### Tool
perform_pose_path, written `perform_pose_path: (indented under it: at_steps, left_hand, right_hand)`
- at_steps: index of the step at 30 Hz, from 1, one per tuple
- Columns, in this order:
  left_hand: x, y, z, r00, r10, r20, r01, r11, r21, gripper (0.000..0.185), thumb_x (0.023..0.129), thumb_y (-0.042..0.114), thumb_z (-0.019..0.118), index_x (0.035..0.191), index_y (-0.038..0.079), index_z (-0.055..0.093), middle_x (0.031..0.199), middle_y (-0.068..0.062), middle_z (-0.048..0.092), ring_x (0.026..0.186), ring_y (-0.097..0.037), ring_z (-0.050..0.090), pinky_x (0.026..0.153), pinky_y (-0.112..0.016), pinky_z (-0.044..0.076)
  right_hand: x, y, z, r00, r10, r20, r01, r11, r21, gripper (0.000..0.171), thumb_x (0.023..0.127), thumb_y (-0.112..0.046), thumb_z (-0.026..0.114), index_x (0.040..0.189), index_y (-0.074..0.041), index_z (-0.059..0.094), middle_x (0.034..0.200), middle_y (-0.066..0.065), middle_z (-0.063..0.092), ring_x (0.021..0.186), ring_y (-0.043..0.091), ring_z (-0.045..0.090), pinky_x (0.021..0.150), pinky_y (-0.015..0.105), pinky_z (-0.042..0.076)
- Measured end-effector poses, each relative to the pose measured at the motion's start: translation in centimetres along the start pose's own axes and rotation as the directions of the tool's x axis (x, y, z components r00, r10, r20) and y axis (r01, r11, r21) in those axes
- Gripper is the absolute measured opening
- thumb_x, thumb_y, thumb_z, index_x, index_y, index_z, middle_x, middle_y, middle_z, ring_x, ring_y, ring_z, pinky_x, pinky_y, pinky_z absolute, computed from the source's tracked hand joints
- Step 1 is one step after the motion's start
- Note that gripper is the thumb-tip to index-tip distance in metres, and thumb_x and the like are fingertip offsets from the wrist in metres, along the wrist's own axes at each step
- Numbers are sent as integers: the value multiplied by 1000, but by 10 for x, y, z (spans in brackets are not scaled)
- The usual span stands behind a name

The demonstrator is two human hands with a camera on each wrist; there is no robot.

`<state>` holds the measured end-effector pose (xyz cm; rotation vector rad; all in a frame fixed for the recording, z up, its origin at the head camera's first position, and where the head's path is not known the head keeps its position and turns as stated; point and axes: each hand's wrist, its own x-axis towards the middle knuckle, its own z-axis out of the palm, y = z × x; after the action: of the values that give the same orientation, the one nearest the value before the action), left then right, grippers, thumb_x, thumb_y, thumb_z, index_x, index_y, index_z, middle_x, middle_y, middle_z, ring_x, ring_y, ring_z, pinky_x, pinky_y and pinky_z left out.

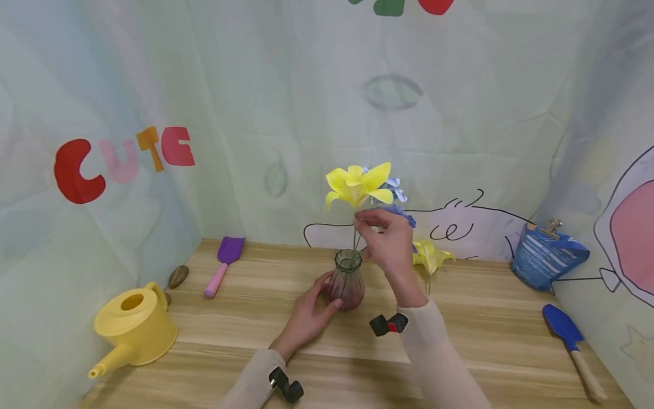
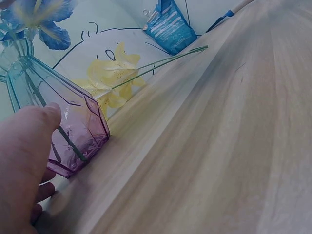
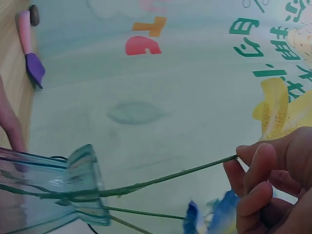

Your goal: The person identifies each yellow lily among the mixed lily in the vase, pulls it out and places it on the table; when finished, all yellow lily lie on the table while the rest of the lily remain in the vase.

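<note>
A ribbed glass vase (image 1: 347,292), green at the neck and purple toward its base, stands upright on the wooden table. Around its lower part, the thumb and fingers of my left hand (image 1: 308,316) hold it. Above the rim, my right hand (image 1: 389,243) pinches the green stem (image 3: 183,173) of a yellow lily (image 1: 357,186) just under the bloom. That stem runs down through the vase mouth (image 3: 90,185). Blue flowers (image 2: 51,29) also rise from the vase, partly hidden behind my right hand in the head view. More yellow lilies (image 1: 431,257) lie on the table to the right.
At the left are a yellow watering can (image 1: 135,329), brown stones (image 1: 178,276) and a purple-and-pink toy shovel (image 1: 225,264). A clipped blue bag (image 1: 546,255) and a blue spade with a wooden handle (image 1: 567,335) lie at the right. Printed cloth walls (image 1: 286,113) enclose the table.
</note>
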<state>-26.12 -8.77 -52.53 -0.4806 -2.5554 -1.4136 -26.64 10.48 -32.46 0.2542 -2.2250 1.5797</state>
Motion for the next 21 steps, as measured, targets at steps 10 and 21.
perform_pose_path:
  at_steps: [10,21]
  left_hand:
    - [2,-1,1,1000,15,-9,-15,1000,-4,68,103,37,73,163,27,43,143,-18,71,141,-38,63,123,-63,44]
    - [1,-1,1,1000,7,0,-7,1000,-3,68,102,43,71,163,30,43,144,-19,71,141,-41,62,122,-67,43]
  right_hand:
    - [-3,-20,-39,993,-47,-107,57,994,94,18,100,-16,75,115,-8,80,108,19,80,41,9,51,41,20,45]
    - [-20,-2,-86,977,90,-195,-80,995,59,21,100,-22,76,117,-10,80,96,-6,76,43,12,52,45,21,51]
